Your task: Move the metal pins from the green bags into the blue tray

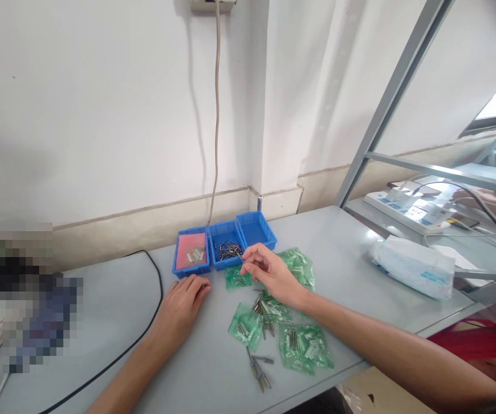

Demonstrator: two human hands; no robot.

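Note:
My right hand (269,275) hovers just in front of the middle blue bin (226,246), fingers pinched on a thin metal pin (241,257). That bin holds several dark metal pins. My left hand (183,305) lies palm down on the grey table (101,322), fingers together and slightly curled, just in front of the left blue bin (191,253), which holds a pink sheet and a small bag. The right blue bin (255,229) looks empty. Several small green bags of pins (304,345) and loose pins (259,368) lie scattered under and beside my right forearm.
A black cable (144,328) curves across the table left of my left hand. A white plastic packet (412,265) lies at the right. A metal frame (386,109) and a power strip (403,210) stand beyond it. The wall is close behind the bins.

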